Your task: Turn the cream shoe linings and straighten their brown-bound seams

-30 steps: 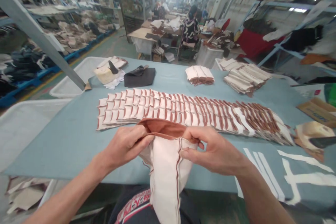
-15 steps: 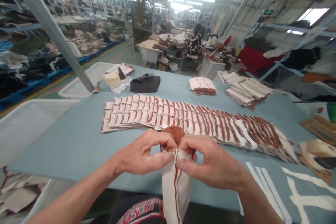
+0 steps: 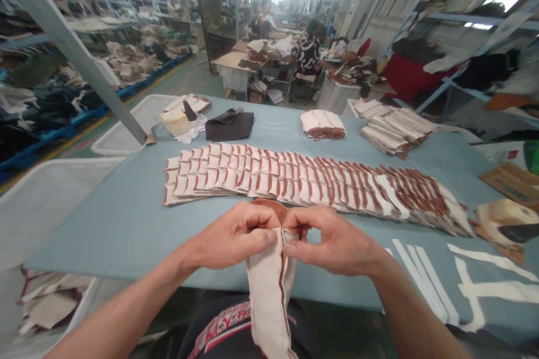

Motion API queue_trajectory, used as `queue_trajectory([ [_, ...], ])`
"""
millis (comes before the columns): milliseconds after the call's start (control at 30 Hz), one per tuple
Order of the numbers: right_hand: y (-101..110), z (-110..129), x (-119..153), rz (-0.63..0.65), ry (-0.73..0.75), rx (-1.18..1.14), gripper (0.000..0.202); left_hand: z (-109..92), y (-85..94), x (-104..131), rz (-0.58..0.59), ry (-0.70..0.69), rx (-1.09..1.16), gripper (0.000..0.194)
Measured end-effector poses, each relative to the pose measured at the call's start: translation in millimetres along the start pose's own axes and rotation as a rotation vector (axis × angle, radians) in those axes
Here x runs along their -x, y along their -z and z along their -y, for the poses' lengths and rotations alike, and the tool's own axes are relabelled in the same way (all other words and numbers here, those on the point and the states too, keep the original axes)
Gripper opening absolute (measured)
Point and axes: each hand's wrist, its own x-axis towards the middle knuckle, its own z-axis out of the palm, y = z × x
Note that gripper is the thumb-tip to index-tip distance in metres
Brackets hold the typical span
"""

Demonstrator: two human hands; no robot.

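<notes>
My left hand and my right hand pinch the top of a cream cloth piece with a brown seam down its middle and a brown lining showing at the top. The piece hangs over the near edge of the blue-grey table, and its two halves are pressed together between my fingers. Just beyond my hands lies a long overlapping row of similar cream and brown pieces, spread across the table.
Two stacks of pieces lie at the far side, with a black cloth and a cream block at the far left. White bins stand left. A cardboard box sits right. A person sits at a farther table.
My hands came together, folding the opened piece shut along its brown seam. The brown lining, wide open a second ago, is now mostly hidden between my fingers.
</notes>
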Motion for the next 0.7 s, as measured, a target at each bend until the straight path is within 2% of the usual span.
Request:
queue_trajectory([
  [100, -3.4, -1.0, 2.1, 0.004, 0.006, -0.004, 0.013, 5.1, 0.3, 4.3, 0.018, 0.079, 0.058, 0.022],
  [233, -6.2, 2.1, 3.3, -0.022, 0.023, 0.087, 0.012, 5.9, 0.1, 6.0, 0.031, 0.041, 0.048, 0.025],
  [333, -7.6, 2.6, 2.8, -0.023, 0.012, 0.122, 0.013, 3.9, -1.1, 6.0, 0.009, 0.042, -0.014, 0.027],
  [433, -9.6, 0.7, 2.2, -0.009, -0.003, 0.104, 0.015, 2.5, -2.5, 7.7, -0.012, 0.088, -0.027, 0.022],
  [533, -13.3, -0.4, 1.4, -0.013, -0.008, 0.116, 0.013, 2.8, -3.1, 11.5, -0.028, 0.125, -0.004, 0.018],
  [700, -24.2, 0.8, -1.6, -0.065, 0.025, 0.140, 0.010, 6.0, -3.0, 17.0, -0.052, 0.175, 0.079, 0.022],
])
